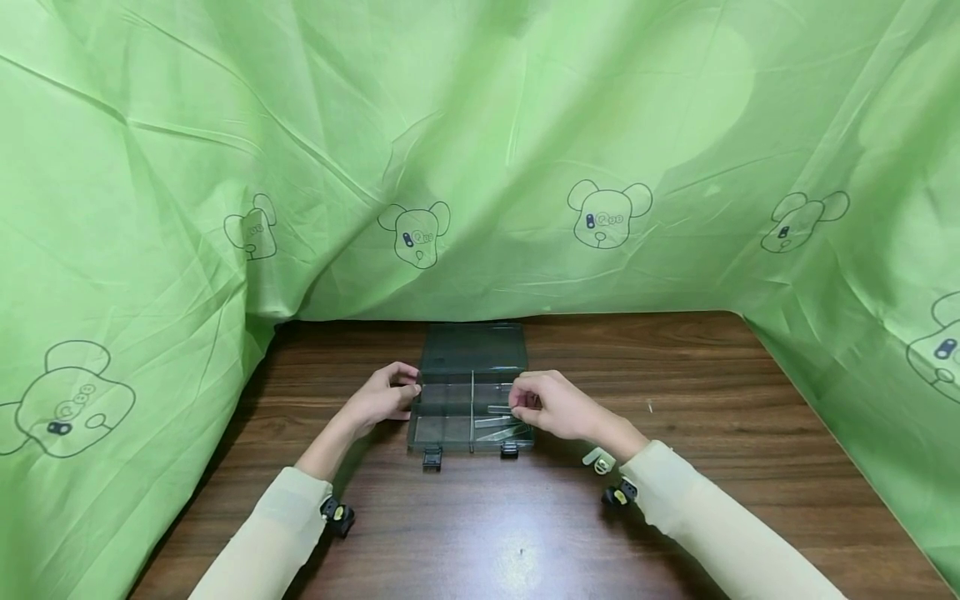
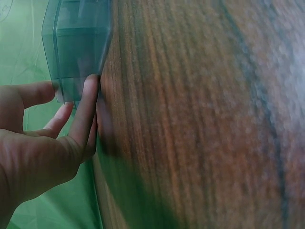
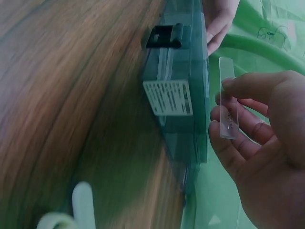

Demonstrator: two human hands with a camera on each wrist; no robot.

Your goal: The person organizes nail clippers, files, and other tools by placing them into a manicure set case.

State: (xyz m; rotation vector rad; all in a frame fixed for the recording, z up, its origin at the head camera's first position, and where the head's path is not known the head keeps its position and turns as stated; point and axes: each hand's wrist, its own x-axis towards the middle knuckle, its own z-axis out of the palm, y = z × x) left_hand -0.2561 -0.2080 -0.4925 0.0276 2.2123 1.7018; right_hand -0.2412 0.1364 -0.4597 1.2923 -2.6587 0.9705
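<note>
A see-through dark green-grey plastic box (image 1: 441, 429) lies open on the table, its lid (image 1: 474, 346) folded back to the far side. A pale divider (image 1: 472, 408) runs through the middle. Several clear strips lie in the right front section. My right hand (image 1: 553, 406) pinches a small clear plastic strip (image 3: 228, 100) between thumb and fingertips, over the box's right side. Faint dark print shows near one end of that strip. At the box's left side, my left hand (image 1: 382, 395) touches the wall and rim with spread fingertips.
Two black latches, one on the left (image 1: 432, 458) and one on the right (image 1: 509, 450), hang at the box's front. A small white piece with a ring (image 1: 600, 460) lies near my right wrist. A green curtain (image 1: 480, 167) surrounds the wooden table (image 1: 720, 500).
</note>
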